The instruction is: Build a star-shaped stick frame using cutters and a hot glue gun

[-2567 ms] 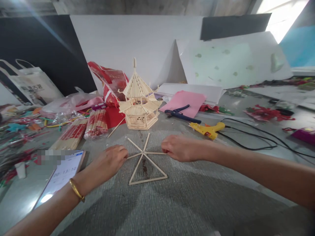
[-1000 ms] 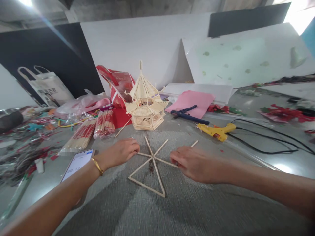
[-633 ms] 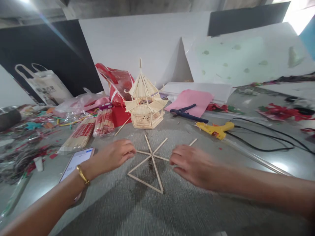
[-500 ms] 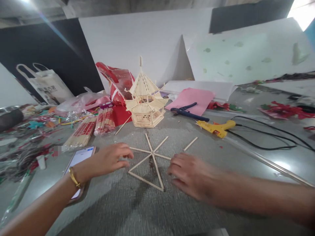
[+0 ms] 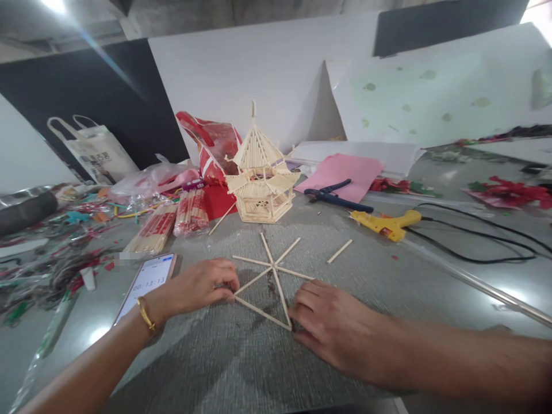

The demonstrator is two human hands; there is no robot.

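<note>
Flat on the table lies a star of thin wooden sticks (image 5: 255, 310), joined at a centre, with one stick across two spoke ends forming a triangle. At the triangle's left corner, the thumb and fingertips of my left hand (image 5: 202, 284) close on the sticks. My right hand (image 5: 330, 322) has its curled fingers and thumb at the lower right corner, around the stick ends; its exact contact is partly hidden. A loose short stick (image 5: 340, 251) lies to the right of the star. Behind stands a pavilion model (image 5: 263, 184) made of the same sort of sticks.
A yellow glue gun (image 5: 388, 224) with a black cable and blue-handled cutters (image 5: 338, 197) lie at right. Left of the star are a phone (image 5: 150, 282) showing a timer, packs of sticks (image 5: 192, 213) and scattered craft scraps. Pink paper (image 5: 345, 175) lies behind the cutters.
Both hands have moved in to the triangle's two outer corners, the left hand from above its corner and the right from beside the star. The camera view has shifted slightly.
</note>
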